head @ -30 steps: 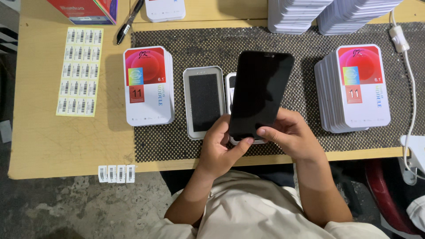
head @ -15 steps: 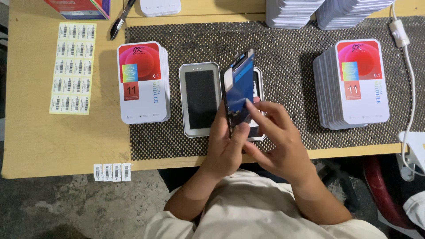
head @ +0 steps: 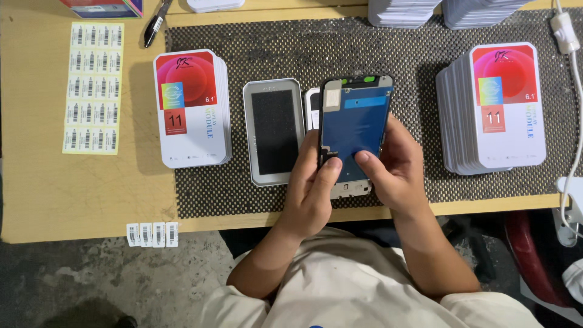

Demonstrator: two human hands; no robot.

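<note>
Both of my hands hold a phone display panel [head: 355,124] upright over the black mesh mat [head: 364,51], its blue back side facing me. My left hand [head: 313,188] grips its lower left edge with the thumb on the back. My right hand [head: 395,167] holds the right edge, thumb pressed on the blue film. An open white tray with a dark foam inset [head: 274,130] lies just left of the panel. Part of another white tray [head: 312,108] shows behind the panel.
A stack of white boxes with red artwork [head: 191,109] lies left on the mat, a taller stack [head: 495,106] at right. A barcode sticker sheet [head: 92,88] and a small label strip [head: 152,234] lie on the wooden table. White cable [head: 571,121] runs at right.
The panel has been turned over: its black glass front faced me a second ago, it was edge-on half a second ago, and the blue back now faces me.
</note>
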